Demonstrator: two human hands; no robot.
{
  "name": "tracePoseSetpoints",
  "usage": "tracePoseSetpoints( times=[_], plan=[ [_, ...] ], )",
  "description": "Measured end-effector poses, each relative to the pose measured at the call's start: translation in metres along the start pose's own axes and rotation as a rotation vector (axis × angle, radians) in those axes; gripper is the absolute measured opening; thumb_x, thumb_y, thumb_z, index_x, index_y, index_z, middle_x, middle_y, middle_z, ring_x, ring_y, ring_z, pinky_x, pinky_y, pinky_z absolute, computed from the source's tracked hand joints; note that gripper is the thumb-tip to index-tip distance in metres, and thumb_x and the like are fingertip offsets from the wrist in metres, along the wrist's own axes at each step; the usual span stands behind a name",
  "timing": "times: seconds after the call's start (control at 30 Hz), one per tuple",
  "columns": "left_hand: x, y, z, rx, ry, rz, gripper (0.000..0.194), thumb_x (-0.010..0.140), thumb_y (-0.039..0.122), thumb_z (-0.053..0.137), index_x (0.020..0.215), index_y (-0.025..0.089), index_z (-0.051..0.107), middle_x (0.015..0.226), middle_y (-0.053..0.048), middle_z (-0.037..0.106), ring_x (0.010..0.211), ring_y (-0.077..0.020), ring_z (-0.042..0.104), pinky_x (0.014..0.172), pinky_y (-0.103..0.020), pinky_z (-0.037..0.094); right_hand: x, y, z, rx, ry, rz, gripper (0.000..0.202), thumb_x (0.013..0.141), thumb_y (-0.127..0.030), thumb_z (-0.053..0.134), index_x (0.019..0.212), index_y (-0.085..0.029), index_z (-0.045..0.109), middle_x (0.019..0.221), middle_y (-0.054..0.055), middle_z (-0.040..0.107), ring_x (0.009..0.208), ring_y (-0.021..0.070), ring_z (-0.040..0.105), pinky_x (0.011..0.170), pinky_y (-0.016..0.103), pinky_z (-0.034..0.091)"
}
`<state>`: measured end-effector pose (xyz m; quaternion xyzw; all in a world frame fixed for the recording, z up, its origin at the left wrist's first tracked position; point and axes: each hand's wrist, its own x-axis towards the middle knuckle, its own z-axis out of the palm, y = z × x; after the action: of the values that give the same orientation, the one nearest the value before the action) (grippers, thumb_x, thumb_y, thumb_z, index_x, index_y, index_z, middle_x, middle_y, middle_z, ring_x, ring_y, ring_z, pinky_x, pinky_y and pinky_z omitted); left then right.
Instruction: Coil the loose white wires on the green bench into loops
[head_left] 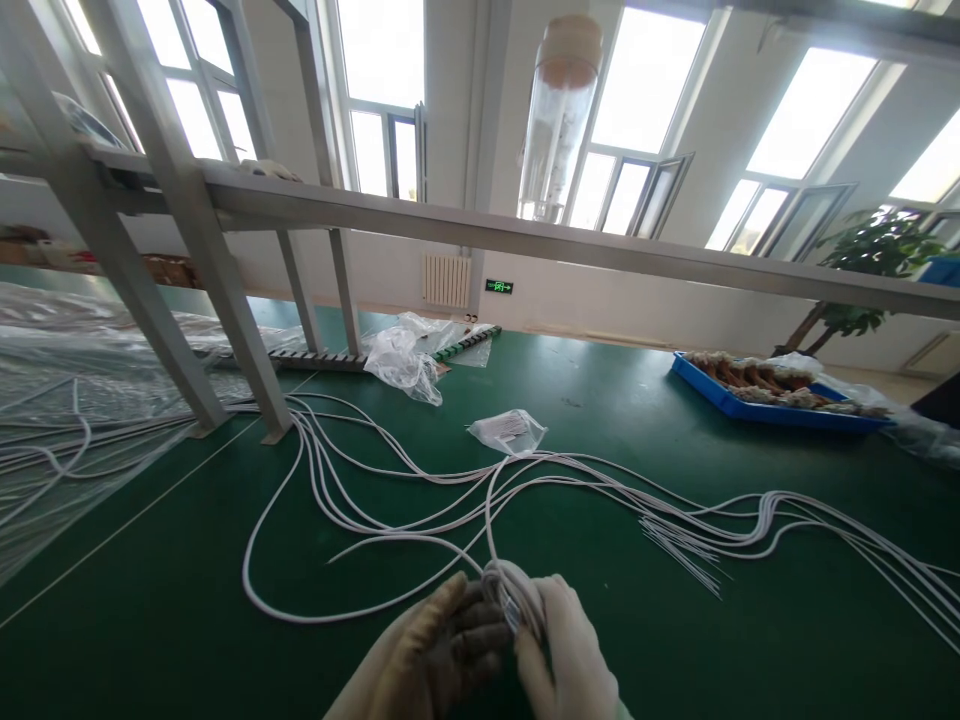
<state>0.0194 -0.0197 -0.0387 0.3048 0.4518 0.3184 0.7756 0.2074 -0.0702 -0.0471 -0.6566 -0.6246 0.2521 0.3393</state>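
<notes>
My right hand (568, 640), in a pale glove, is closed around a small coil of white cable (516, 590) near the bottom middle. A bit of clear or silvery wrap shows on the coil's front. My left hand (442, 640), in a glove with a grey, soiled palm, is cupped at the coil's left side, thumb apart from the fingers. Its fingertips reach the coil, though whether they press on it is hard to see. From the coil, one cable rises toward the long white cables (420, 525) spread over the green table (187, 640).
A clear bag of thin white pieces (510, 430) lies behind the cables. Loose thin white strips (682, 555) sit to the right. A blue tray (750, 410) holds brown and whitish bundles. Metal posts (225, 270) and a crossbar (525, 232) stand ahead, with a clear bottle (559, 120) above.
</notes>
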Motion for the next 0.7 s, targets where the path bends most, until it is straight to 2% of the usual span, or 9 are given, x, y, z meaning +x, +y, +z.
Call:
tracePoseSetpoints(
  times=[0.1, 0.2, 0.3, 0.4, 0.53, 0.7],
  plan=[
    [-0.003, 0.005, -0.001, 0.082, -0.035, -0.04, 0.046, 0.079, 0.059, 0.074, 0.104, 0.021, 0.074, 0.1, -0.014, 0.074, 0.117, -0.0431, 0.066, 0.112, -0.063, 0.043, 0.0, -0.006, -0.006, 0.292, -0.143, 0.128, 0.028, 0.1, -0.029, 0.04, 0.12, -0.024, 0.059, 0.105, 0.011, 0.069, 0.093, 0.0288, 0.069, 0.082, 0.042, 0.06],
    [-0.01, 0.006, 0.006, 0.117, -0.053, 0.019, 0.044, 0.073, 0.05, 0.083, 0.107, 0.024, 0.074, 0.11, -0.012, 0.073, 0.13, -0.0405, 0.058, 0.119, -0.057, 0.037, -0.002, -0.009, -0.001, 0.343, -0.224, 0.145, 0.028, 0.099, -0.027, 0.041, 0.119, -0.023, 0.06, 0.106, 0.009, 0.071, 0.098, 0.0276, 0.071, 0.085, 0.039, 0.06],
    [-0.015, 0.009, 0.018, 0.081, -0.029, 0.036, 0.055, 0.066, 0.04, 0.09, 0.115, 0.024, 0.071, 0.122, -0.011, 0.071, 0.133, -0.0391, 0.055, 0.121, -0.055, 0.036, -0.005, -0.011, 0.007, 0.253, -0.203, 0.177, 0.026, 0.096, -0.025, 0.047, 0.119, -0.025, 0.061, 0.107, 0.009, 0.072, 0.099, 0.0289, 0.072, 0.085, 0.041, 0.061],
    [-0.017, 0.015, 0.03, -0.013, 0.02, -0.004, 0.052, 0.069, 0.041, 0.09, 0.113, 0.02, 0.07, 0.119, -0.012, 0.072, 0.124, -0.0388, 0.062, 0.114, -0.056, 0.043, -0.004, -0.015, 0.012, 0.17, -0.145, 0.204, 0.028, 0.094, -0.024, 0.052, 0.12, -0.025, 0.061, 0.109, 0.01, 0.072, 0.101, 0.0316, 0.072, 0.085, 0.047, 0.062],
    [-0.017, 0.021, 0.036, 0.006, 0.042, -0.007, 0.042, 0.071, 0.039, 0.09, 0.105, 0.022, 0.073, 0.108, -0.008, 0.074, 0.114, -0.0349, 0.067, 0.107, -0.052, 0.049, -0.001, -0.02, 0.013, 0.129, -0.104, 0.212, 0.029, 0.095, -0.024, 0.054, 0.123, -0.024, 0.062, 0.111, 0.012, 0.073, 0.103, 0.0328, 0.073, 0.089, 0.05, 0.062],
    [-0.014, 0.022, 0.034, -0.041, 0.048, -0.085, 0.034, 0.077, 0.049, 0.083, 0.095, 0.021, 0.074, 0.089, -0.008, 0.074, 0.099, -0.0335, 0.071, 0.1, -0.051, 0.053, -0.002, -0.014, 0.015, 0.144, -0.147, 0.237, 0.046, 0.097, -0.026, 0.051, 0.143, -0.02, 0.054, 0.123, 0.014, 0.073, 0.111, 0.0335, 0.072, 0.093, 0.051, 0.062]
  ],
)
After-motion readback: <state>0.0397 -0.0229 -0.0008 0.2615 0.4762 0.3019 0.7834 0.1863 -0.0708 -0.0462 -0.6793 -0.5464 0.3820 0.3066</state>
